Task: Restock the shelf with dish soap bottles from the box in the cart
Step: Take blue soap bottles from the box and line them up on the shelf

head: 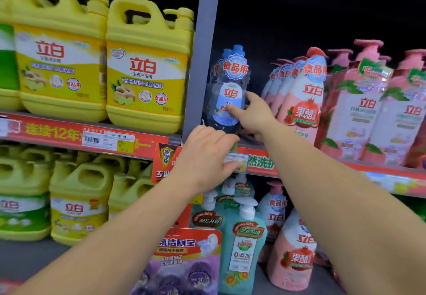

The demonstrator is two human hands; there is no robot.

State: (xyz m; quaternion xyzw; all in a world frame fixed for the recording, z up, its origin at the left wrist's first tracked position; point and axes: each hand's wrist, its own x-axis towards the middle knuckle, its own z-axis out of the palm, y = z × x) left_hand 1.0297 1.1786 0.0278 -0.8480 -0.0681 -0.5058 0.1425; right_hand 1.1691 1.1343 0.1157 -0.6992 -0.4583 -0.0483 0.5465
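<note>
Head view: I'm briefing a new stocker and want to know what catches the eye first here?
Probably the big yellow jugs filling the upper left shelf. Next, the clear blue-capped bottle standing alone in the dark bay right of the grey upright, with the right hand touching it. The left hand rests at the red shelf edge below.

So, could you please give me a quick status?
Right hand touching clear bottle on shelf. Left hand on price tag. Pink bottles alongside.
</note>
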